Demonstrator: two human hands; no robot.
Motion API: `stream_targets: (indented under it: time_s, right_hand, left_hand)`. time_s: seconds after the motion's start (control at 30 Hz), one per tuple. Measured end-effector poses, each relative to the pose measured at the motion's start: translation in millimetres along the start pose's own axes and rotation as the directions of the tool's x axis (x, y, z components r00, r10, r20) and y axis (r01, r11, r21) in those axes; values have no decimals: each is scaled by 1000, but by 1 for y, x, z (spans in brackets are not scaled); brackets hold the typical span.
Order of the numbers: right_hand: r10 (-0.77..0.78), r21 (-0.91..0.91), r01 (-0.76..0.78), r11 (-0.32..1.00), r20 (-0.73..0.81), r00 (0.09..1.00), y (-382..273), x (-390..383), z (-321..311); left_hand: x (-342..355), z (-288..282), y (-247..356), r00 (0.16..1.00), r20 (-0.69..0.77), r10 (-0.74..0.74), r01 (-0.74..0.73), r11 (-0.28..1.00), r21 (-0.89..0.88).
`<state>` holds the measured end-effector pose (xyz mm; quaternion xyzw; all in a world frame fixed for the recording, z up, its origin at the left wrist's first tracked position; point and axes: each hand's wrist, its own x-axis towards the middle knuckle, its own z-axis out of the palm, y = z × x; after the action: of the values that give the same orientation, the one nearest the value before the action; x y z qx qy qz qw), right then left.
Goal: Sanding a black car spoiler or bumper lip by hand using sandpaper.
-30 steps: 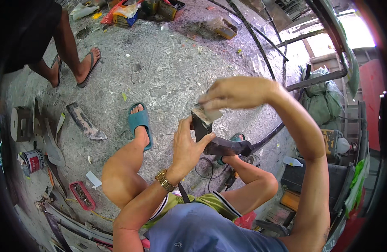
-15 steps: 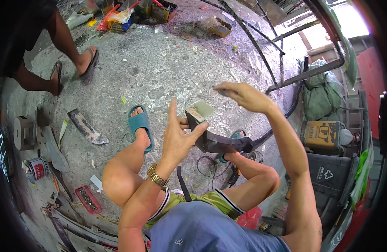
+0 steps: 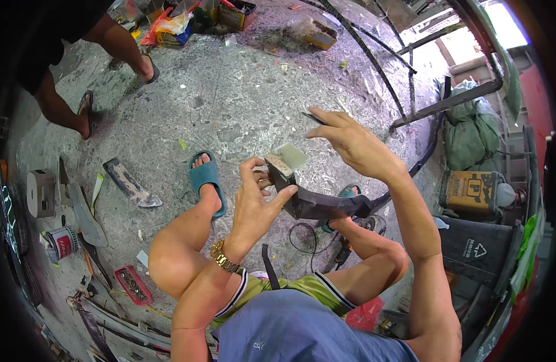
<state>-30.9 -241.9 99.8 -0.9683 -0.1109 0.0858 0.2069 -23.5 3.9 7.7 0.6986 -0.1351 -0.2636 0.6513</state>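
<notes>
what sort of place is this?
Probably a small repair workshop: stained, littered grey floor, dark elongated power tool lying on it, red rectangular tray of small loose pieces.

Light pours from the upper right, where a window-like opening [image 3: 508,25] is blown out to white with a bluish-violet fringe. The speckled concrete floor [image 3: 230,114] is fairly bright, tinted violet toward the upper right, with soft-edged shadows. Small glints sit on the gold wristwatch [image 3: 224,256], and a dull sheen on the black curved part [image 3: 326,206]. The bystander's dark clothing [image 3: 61,33] sinks into near-black. Fisheye distortion bows the metal frame [image 3: 453,104], heavy vignetting blackens the corners, and the right hand [image 3: 353,142] looks slightly soft.
</notes>
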Motion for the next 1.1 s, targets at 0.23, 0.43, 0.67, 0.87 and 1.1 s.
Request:
stream_targets:
  time_s: [0.23,0.43,0.67,0.87,1.1]
  right_hand:
    - [-185,-125,216,968,222,957,-35,30,6]
    - [-21,-302,47,952,90,996,-32,35,1]
    - [-238,45,236,971,289,927,-37,15,-11]
    - [-67,159,50,986,106,992,-19,-9,-26]
    - [130,352,-128,927,19,991,-11,-10,7]
  left_hand:
    - [0,-1,9,1000,-4,2,-2,998,-63]
    - [-4,0,1,1000,-12,25,-26,998,-55]
    - [-8,5,-7,996,22,88,-87,995,-42]
    - [-24,12,-3,1000,-17,26,-29,975,-219]
    - [-12,12,-9,984,-35,-176,138,868,-476]
